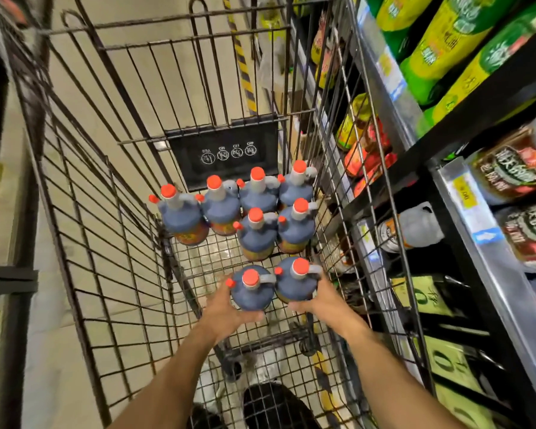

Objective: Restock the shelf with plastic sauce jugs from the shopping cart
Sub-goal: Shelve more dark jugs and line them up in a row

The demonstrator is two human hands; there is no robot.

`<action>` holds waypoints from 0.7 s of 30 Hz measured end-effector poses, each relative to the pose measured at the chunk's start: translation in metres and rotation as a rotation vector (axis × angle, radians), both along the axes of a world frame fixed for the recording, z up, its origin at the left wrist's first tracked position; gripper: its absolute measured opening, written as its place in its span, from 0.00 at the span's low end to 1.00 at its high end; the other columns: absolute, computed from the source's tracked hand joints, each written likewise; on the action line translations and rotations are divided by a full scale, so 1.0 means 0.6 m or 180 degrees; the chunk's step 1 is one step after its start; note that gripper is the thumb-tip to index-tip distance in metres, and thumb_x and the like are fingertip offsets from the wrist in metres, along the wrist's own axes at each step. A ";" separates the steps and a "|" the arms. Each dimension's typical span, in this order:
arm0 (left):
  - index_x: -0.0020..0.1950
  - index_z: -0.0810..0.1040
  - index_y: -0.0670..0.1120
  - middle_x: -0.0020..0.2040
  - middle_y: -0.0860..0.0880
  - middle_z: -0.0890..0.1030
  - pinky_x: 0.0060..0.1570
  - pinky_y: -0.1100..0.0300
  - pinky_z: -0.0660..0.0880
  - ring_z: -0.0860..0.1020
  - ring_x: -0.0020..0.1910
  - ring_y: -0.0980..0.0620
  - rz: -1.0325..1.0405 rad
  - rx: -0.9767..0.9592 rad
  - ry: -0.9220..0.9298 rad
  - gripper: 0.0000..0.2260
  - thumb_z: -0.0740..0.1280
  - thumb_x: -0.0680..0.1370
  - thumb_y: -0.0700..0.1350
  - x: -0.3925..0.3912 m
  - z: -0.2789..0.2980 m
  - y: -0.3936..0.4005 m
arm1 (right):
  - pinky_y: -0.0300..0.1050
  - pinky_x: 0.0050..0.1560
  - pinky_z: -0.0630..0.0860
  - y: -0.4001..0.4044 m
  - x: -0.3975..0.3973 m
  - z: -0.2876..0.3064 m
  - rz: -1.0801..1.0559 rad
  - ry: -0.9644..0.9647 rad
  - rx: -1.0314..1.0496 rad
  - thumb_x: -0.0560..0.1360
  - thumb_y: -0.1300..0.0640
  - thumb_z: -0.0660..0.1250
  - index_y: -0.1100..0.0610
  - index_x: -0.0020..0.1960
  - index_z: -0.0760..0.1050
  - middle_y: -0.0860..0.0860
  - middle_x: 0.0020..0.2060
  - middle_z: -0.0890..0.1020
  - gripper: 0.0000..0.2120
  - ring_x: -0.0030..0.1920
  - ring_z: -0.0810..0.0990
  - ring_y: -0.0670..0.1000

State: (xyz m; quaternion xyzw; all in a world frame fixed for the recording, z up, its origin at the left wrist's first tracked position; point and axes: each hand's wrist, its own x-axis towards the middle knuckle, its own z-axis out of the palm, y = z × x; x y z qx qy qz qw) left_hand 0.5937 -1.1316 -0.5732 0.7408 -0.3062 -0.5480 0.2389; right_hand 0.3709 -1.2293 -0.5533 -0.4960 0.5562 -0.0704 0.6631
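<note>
Red-capped plastic sauce jugs (254, 212) stand in the shopping cart (112, 212), the shelf (464, 193) at right. My left hand (226, 308) cups the near-left jug (252, 289), my right hand (321, 297) the near-right jug (297, 278), fingers spread round the bodies, not the handles. Lifted so, either may slip.

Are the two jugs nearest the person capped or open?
Capped. Both the left jug and the right jug show red caps on top, held by the hands.

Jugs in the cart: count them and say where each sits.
8. Four stand in the far row, two in the middle, and two nearest, one at each hand. None seems hidden.
</note>
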 end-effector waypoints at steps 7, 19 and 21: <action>0.66 0.69 0.60 0.62 0.60 0.78 0.49 0.74 0.74 0.78 0.62 0.58 0.0157 -0.0150 0.0529 0.42 0.87 0.59 0.47 0.004 0.015 -0.007 | 0.29 0.41 0.78 -0.003 0.001 0.010 -0.0265 -0.0193 0.0197 0.68 0.76 0.76 0.45 0.60 0.71 0.42 0.58 0.79 0.33 0.47 0.82 0.30; 0.70 0.70 0.53 0.63 0.54 0.82 0.54 0.60 0.80 0.81 0.62 0.53 0.0331 -0.0818 0.1042 0.40 0.84 0.64 0.40 0.034 0.253 -0.053 | 0.43 0.60 0.78 -0.011 0.020 0.240 -0.0831 -0.0791 -0.0186 0.63 0.66 0.80 0.54 0.70 0.68 0.47 0.61 0.83 0.39 0.60 0.82 0.46; 0.70 0.70 0.51 0.64 0.53 0.83 0.58 0.54 0.80 0.81 0.64 0.51 0.0368 -0.0983 0.0994 0.41 0.84 0.61 0.45 0.038 0.308 -0.060 | 0.40 0.55 0.81 -0.007 0.028 0.298 -0.0952 -0.0953 -0.0335 0.61 0.63 0.79 0.53 0.71 0.68 0.47 0.61 0.83 0.42 0.60 0.82 0.45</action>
